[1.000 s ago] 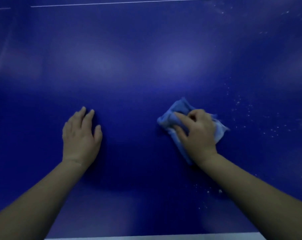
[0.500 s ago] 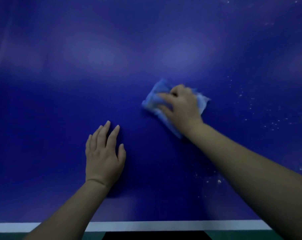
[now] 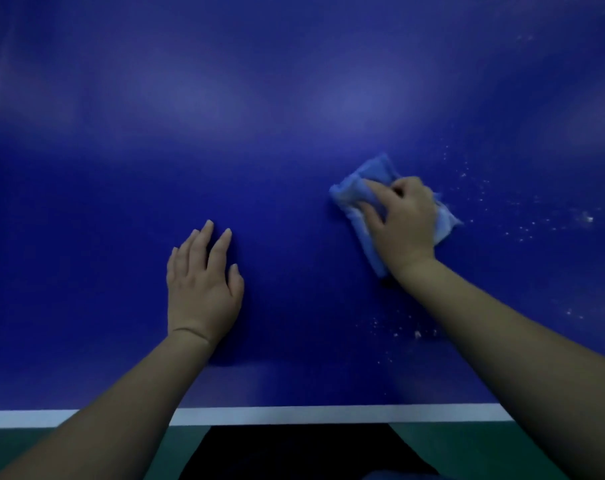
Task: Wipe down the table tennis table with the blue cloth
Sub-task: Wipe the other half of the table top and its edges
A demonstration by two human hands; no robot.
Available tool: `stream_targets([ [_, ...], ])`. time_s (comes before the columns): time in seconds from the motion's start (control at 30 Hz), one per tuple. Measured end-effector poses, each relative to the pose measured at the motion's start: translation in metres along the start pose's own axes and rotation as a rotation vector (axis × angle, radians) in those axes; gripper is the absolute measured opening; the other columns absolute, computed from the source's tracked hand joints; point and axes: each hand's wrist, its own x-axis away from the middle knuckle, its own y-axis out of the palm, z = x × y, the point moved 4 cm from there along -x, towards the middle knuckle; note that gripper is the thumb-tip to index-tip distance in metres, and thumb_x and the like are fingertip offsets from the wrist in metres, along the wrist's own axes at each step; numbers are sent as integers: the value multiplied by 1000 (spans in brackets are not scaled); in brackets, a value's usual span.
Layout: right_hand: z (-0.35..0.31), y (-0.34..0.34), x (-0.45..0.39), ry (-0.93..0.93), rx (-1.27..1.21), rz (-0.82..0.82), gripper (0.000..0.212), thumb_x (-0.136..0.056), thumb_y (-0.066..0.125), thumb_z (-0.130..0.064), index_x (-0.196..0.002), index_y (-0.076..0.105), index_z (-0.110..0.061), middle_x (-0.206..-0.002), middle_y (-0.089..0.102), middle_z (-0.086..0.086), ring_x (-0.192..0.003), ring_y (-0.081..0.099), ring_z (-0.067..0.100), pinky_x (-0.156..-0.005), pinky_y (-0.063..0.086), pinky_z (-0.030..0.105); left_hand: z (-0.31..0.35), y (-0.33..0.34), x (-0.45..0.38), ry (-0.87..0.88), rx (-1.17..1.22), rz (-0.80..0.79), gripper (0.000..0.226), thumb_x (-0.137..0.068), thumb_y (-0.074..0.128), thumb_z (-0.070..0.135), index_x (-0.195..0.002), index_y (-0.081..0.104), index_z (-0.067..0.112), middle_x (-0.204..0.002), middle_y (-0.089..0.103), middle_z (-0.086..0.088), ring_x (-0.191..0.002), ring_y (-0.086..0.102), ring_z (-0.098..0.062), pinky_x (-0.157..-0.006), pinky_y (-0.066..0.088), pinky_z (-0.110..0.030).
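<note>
On blue table (image 3: 294, 116), right hand (image 3: 403, 223) gripping cloth (image 3: 361, 188)

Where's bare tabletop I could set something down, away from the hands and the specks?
Two bare patches on the table: the wide stretch beyond both hands, and the area outboard of the left hand. The gap between that hand and the blue cloth under the right hand is narrower. White specks litter the right side.

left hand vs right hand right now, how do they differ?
The left hand lies flat with fingers straight; the right hand has fingers curled. The left hand holds nothing, bare on the table tennis table; the right hand presses the blue cloth. Both are palm down on the tabletop.
</note>
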Motion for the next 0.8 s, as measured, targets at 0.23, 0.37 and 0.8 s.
stream_targets([
  [0.23, -42, 4, 93, -214, -79, -93, 31, -85, 64, -37, -111, 72, -21, -86, 57, 9, -76, 53, 28, -65, 41, 38, 2, -1, -1, -13, 19, -5, 50, -96, 47, 24, -145, 41, 16, -157, 29, -8, -144, 23, -31, -118, 16, -52],
  [0.37, -12, -6, 41, -138, -52, -19, 28, -83, 70, -28, -108, 74, -16, -85, 57, 16, -76, 54, 33, -66, 45, 44, 3, -1, 6, -46, 59, -56, 52, -97, 49, 23, -148, 38, 18, -159, 24, -4, -146, 17, -27, -120, 12, -48],
  [0.8, 8, -25, 85, -144, -23, -22, 29, -80, 75, -28, -107, 74, -15, -83, 57, 14, -74, 54, 32, -64, 42, 41, 14, 11, 54, 53, 20, -57, 58, -93, 28, 38, -146, 39, 18, -157, 29, -6, -144, 22, -29, -117, 18, -52],
])
